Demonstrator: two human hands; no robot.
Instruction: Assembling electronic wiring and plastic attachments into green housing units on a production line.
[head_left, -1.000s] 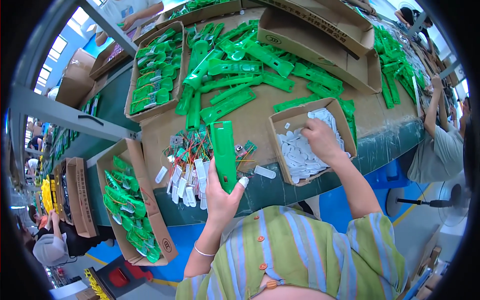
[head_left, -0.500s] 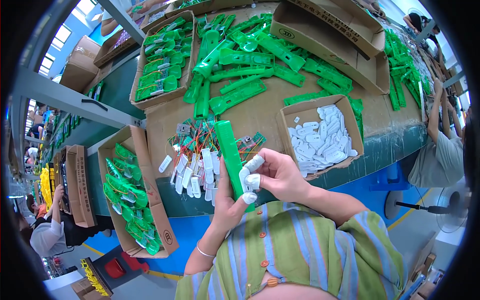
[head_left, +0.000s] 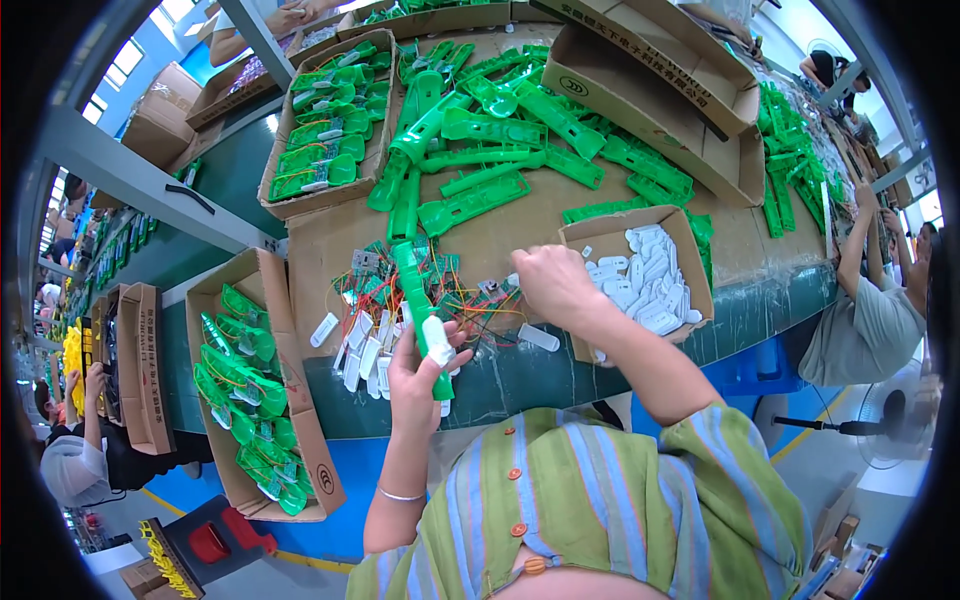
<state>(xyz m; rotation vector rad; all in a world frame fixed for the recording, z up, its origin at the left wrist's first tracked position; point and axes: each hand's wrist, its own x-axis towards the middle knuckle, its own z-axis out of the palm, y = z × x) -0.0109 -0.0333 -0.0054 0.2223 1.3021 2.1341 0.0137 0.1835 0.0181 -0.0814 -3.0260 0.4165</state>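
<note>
Housing (head_left: 410, 285), green and elongated, left of the white-piece box (head_left: 698, 257): the left hand (head_left: 409, 388) curls round its lower part; whether the white patch there is a finger covering or a fitted part cannot be told. Held near one end, it might tip or slip. Right hand (head_left: 560, 284), just beside the box's left wall: fingers bunched; whether they pinch anything cannot be told. Its forearm crosses the box's near edge, so a low sweep could drag the box. Loose white piece (head_left: 538, 338), just left of the box: a brushing hand could push it off the table. Wired boards (head_left: 438, 266), farther left of the box: tangled leads could snag a finger and strain a joint. Writing: a round mark on the carton (head_left: 312, 425) well left of the box; no legible lettering on the white pieces (head_left: 655, 275) inside the box; a round mark and lines of dark printed characters on the long carton (head_left: 620, 110) beyond it.
</note>
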